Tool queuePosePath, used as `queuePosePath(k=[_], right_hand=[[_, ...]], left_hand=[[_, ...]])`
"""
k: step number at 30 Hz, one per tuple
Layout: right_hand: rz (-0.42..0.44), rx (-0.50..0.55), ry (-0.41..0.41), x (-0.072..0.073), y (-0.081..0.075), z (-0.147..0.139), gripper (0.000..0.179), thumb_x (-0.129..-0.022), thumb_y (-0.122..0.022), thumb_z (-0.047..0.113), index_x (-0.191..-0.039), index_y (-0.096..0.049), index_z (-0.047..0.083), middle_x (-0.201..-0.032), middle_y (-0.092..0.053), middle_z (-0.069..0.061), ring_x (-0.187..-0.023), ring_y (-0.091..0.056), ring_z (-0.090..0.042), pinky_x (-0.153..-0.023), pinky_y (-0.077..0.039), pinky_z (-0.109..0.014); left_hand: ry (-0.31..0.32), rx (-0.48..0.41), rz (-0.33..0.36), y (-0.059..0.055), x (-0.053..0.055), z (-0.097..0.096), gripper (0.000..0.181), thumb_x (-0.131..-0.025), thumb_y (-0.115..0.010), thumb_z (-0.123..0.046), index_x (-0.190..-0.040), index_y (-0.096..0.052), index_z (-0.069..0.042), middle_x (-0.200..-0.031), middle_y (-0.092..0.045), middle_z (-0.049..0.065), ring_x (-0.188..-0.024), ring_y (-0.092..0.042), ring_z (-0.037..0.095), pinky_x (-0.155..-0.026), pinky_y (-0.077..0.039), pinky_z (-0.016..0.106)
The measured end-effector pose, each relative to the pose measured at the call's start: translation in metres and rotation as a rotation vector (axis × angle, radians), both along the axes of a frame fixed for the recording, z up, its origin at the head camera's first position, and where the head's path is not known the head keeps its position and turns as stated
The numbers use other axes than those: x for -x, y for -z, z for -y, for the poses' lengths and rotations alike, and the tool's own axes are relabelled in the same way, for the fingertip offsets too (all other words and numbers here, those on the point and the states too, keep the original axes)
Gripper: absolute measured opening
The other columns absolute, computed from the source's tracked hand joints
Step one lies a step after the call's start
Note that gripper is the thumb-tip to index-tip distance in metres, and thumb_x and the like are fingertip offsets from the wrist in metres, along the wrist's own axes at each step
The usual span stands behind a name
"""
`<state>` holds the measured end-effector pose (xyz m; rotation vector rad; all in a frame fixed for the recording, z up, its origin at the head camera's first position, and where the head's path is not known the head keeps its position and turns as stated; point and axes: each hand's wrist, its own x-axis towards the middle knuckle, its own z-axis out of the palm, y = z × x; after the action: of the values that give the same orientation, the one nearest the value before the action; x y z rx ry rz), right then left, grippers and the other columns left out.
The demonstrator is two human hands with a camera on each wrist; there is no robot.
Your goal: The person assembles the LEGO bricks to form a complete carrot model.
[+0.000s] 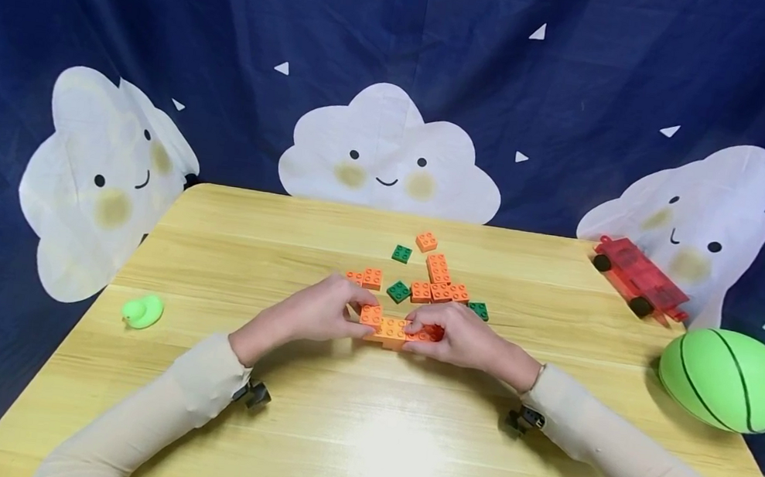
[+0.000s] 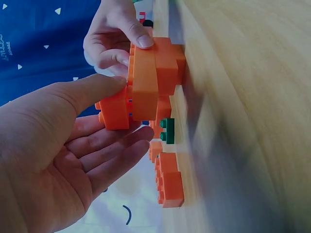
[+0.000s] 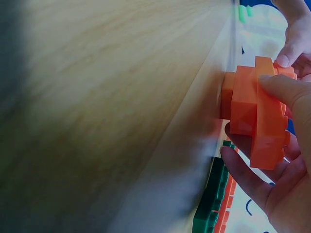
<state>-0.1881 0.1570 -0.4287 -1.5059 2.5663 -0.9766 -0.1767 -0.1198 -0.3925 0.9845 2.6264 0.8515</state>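
At the table, left hand and right hand bend inward, fingers pinching stacked orange bricks.

The joined bricks are orange, three loose blocks dark green, the desk yellow wood grain. The ball is light green with black lines, the car red. White clouds and triangles pattern the navy backdrop.
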Motion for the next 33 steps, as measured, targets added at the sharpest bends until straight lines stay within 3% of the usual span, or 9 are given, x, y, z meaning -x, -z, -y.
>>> queuePosePath(k=[6,10,17,27,33], right_hand=[[-0.027,-0.005,-0.006,0.001,-0.001,0.0,0.012,-0.088,-0.083,0.025,-0.091,-0.072,0.024,-0.093,-0.072,0.013,-0.072,-0.06,-0.003,-0.064,-0.05,-0.018],[-0.037,-0.01,-0.011,0.003,-0.001,0.001,0.015,-0.087,-0.084,0.027,-0.09,-0.069,0.024,-0.087,-0.069,0.014,-0.067,-0.051,-0.001,-0.059,-0.044,-0.016],[0.01,0.011,-0.012,0.001,0.004,0.001,0.022,-0.089,-0.082,0.024,-0.082,-0.061,0.024,-0.074,-0.055,0.014,-0.062,-0.04,0.001,-0.055,-0.035,-0.014],[0.016,0.043,-0.025,0.001,0.007,0.003,0.028,-0.088,-0.083,0.02,-0.077,-0.057,0.022,-0.069,-0.053,0.012,-0.06,-0.04,0.001,-0.055,-0.035,-0.014],[0.017,0.044,-0.027,0.003,0.005,0.003,0.027,-0.089,-0.082,0.022,-0.078,-0.058,0.023,-0.072,-0.058,0.012,-0.06,-0.044,0.001,-0.055,-0.038,-0.014]], left_hand=[[0.013,-0.015,0.008,0.003,0.001,-0.002,0.028,-0.092,-0.078,-0.024,-0.116,-0.075,-0.011,-0.111,-0.078,0.003,-0.096,-0.076,0.013,-0.079,-0.059,0.018],[0.0,-0.01,0.033,0.003,0.001,-0.004,0.032,-0.092,-0.078,-0.025,-0.12,-0.074,-0.01,-0.117,-0.077,0.005,-0.094,-0.076,0.013,-0.08,-0.06,0.019],[-0.022,-0.087,0.139,0.007,-0.002,-0.004,0.034,-0.091,-0.079,-0.02,-0.122,-0.073,-0.007,-0.121,-0.076,0.01,-0.085,-0.077,0.012,-0.072,-0.06,0.019],[-0.041,-0.172,0.216,0.014,-0.002,-0.001,0.038,-0.09,-0.08,-0.018,-0.125,-0.072,-0.007,-0.123,-0.074,0.013,-0.08,-0.075,0.008,-0.069,-0.061,0.021],[-0.049,-0.212,0.228,0.019,0.0,0.0,0.037,-0.088,-0.082,-0.017,-0.123,-0.072,-0.006,-0.113,-0.076,0.01,-0.076,-0.072,0.008,-0.068,-0.061,0.024]])
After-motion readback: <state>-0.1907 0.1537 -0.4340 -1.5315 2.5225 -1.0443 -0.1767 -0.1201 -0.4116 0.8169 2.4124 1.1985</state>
